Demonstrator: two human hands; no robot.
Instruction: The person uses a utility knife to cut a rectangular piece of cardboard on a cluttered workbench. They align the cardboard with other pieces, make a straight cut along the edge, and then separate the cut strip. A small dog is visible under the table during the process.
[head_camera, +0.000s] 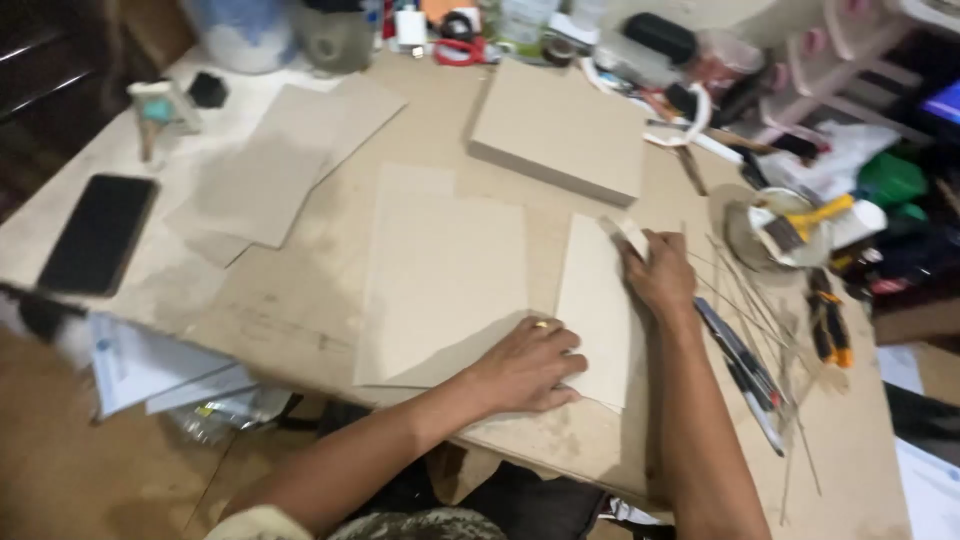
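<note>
Fingers of the left hand lie flat and close together, pressing down on a narrow pale board strip near the front edge of the table. The right hand rests on the strip's far end, fingers curled over its top corner. Just left of the strip lies a large cardboard sheet; beyond it, a thick board. A black phone sits far left, thin sticks to the right.

You are in a home craft workshop: your bench carries cardboard sheets, a glue bowl with brush, pliers and thin sticks.
</note>
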